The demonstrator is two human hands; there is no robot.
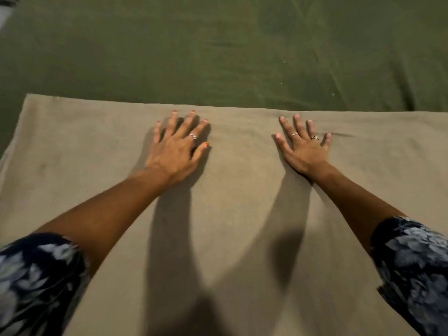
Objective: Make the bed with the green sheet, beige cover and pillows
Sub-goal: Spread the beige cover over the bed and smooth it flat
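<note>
The beige cover lies flat over the near part of the bed, its far edge running straight across the middle of the view. Beyond that edge the green sheet covers the rest of the bed, with a few shallow creases at the right. My left hand rests palm down on the cover close to its far edge, fingers spread and straight. My right hand lies the same way a little to the right, fingers spread. Neither hand holds anything. No pillows are in view.
A pale object shows at the top left corner, cut off by the frame. The cover's left corner sits on the green sheet. My dark floral sleeves fill the bottom corners.
</note>
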